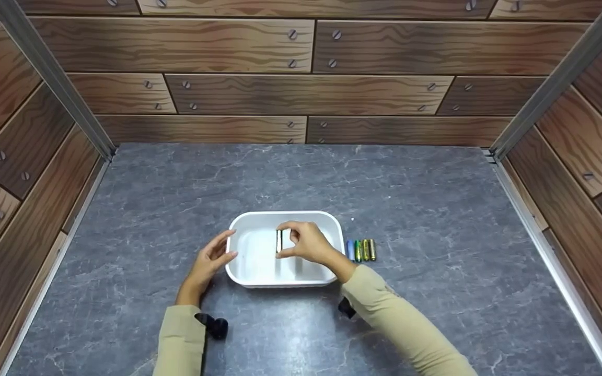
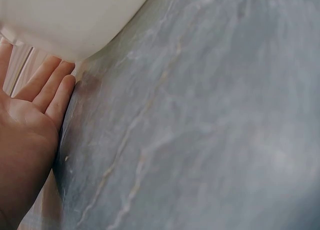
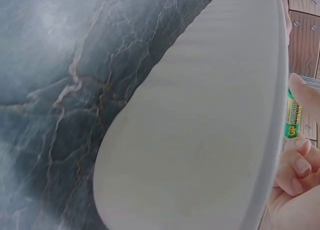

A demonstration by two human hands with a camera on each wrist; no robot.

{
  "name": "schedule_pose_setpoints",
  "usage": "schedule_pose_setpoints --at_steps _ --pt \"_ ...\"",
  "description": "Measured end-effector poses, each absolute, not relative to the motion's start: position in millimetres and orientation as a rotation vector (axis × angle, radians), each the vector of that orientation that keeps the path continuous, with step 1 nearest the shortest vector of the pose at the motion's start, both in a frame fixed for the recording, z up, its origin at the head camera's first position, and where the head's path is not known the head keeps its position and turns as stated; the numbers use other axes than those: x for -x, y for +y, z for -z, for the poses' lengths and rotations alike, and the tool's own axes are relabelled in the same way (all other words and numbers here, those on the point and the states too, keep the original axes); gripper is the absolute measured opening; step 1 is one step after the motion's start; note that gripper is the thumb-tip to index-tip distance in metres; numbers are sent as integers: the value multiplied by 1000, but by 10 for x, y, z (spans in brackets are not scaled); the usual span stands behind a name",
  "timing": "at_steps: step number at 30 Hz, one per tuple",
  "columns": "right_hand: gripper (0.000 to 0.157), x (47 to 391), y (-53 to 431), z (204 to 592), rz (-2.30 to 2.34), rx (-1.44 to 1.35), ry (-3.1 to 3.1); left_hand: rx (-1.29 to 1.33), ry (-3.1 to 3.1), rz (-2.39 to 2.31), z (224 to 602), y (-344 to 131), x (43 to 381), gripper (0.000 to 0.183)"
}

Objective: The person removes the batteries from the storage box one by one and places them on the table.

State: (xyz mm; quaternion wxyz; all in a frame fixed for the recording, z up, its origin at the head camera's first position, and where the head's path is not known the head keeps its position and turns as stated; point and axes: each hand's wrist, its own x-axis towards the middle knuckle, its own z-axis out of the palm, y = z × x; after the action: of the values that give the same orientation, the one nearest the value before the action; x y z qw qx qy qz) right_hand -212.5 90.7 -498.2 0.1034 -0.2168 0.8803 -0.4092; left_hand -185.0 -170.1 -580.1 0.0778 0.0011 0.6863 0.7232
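Observation:
A white rectangular tub (image 1: 251, 261) with rounded corners stands on the table. Over its middle, my right hand (image 1: 309, 243) pinches a battery end to end between thumb and finger. In the right wrist view this battery (image 3: 293, 115) shows a green and yellow wrapper with GP lettering, partly covered by the tub's wall. At the tub's left side is my left hand (image 1: 209, 266), thumb and fingertips right at the rim. The left wrist view shows its fingers (image 2: 47, 84) extended against the tub's outer wall.
Several batteries (image 1: 366, 250) stand or lie side by side in a row just right of the tub, in blue, green and gold. Grey marbled tabletop (image 1: 186, 193) surrounds them. Wood-patterned walls (image 1: 238, 94) with metal corner posts enclose the back and sides.

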Motion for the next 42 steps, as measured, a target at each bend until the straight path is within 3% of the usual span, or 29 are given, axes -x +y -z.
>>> schedule_pose_setpoints --at_steps 22,42 --pt "53 2063 1234 4926 1229 712 2632 -15 2062 -2177 5806 -1706 1846 57" --pt "53 2045 1655 4922 1234 585 2665 -24 2049 -2169 5804 -1701 1848 59"
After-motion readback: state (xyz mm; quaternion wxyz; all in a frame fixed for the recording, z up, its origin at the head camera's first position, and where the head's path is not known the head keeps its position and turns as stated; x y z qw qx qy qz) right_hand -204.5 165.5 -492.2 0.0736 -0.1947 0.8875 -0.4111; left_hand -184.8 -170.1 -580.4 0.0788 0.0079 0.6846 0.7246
